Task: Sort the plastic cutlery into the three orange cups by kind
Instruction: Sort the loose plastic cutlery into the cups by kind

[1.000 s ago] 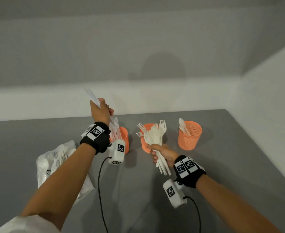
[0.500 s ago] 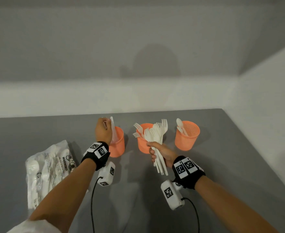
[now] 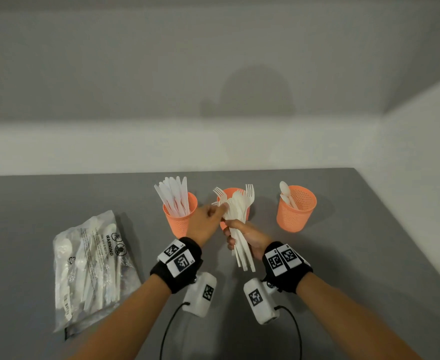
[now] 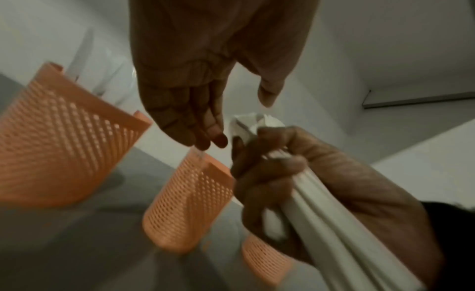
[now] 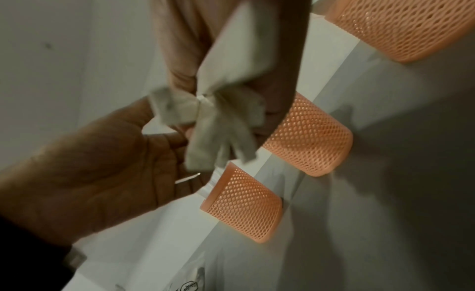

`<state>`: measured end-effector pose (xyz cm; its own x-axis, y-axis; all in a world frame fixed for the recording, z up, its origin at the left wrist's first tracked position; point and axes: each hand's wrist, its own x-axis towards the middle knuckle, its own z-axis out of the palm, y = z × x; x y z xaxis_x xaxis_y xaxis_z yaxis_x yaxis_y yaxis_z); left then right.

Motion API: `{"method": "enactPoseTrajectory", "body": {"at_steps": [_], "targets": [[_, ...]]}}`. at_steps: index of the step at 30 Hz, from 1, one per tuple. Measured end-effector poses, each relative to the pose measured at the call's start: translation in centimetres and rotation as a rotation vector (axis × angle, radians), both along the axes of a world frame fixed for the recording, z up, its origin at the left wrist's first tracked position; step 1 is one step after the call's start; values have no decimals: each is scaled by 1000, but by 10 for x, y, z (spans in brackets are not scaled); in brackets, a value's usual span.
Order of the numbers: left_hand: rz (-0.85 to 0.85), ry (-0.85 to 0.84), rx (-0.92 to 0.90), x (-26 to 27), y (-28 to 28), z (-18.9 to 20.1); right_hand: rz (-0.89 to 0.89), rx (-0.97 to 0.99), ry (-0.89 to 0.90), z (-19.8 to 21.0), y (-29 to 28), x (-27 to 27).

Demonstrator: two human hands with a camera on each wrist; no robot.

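Observation:
Three orange mesh cups stand in a row: the left cup (image 3: 180, 216) holds several knives, the middle cup (image 3: 226, 193) holds forks, the right cup (image 3: 296, 211) holds spoons. My right hand (image 3: 242, 232) grips a bundle of white cutlery (image 3: 237, 206) by the handles, upright in front of the middle cup. My left hand (image 3: 221, 209) reaches its fingertips to the bundle's top. In the left wrist view its fingers (image 4: 200, 130) are straight and the thumb stands apart, beside the bundle (image 4: 321, 224).
A clear plastic bag (image 3: 89, 268) with more white cutlery lies on the grey table (image 3: 343, 255) to the left. White walls close off the back and the right side. Cables hang from both wrist cameras.
My left hand came down from above the left cup, left its knife there and moved right to the bundle. The right hand stayed where it was with the bundle.

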<state>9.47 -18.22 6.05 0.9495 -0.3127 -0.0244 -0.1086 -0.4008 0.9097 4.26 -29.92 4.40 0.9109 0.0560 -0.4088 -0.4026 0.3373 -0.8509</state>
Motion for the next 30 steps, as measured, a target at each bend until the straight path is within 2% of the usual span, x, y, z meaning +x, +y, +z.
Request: {"method": "enactPoseTrajectory", "body": {"at_steps": [4,8,10,13,15,17,22,24,30], "targets": [[15,58,45,-8,-9,-8,11,-68,-19,-6,0,-2],[92,100,1,-4,-10,-6,19,-90,-24,-10,-1,-6],[162,97,-100,-1,-10,-4,3,-95,-7,-10,-2,-8],[278,139,-363,2,-7,-1,-32,-98,4,-10,-5,-9],[272,132,-434,2,-6,0,-41,-111,10,-10,-8,-10],[196,77,-400,-1,-8,0,-41,-125,14,-11,-8,-11],[12,-128,-174,-5,-10,-5,-23,-95,3,-9,-7,-14],[-49,-118,-127,-6,-9,-8,-5,-88,-13,-7,-7,-16],[-75,-142,-57,-3,-6,-8,-3,-76,-11,-5,-7,-18]]}}
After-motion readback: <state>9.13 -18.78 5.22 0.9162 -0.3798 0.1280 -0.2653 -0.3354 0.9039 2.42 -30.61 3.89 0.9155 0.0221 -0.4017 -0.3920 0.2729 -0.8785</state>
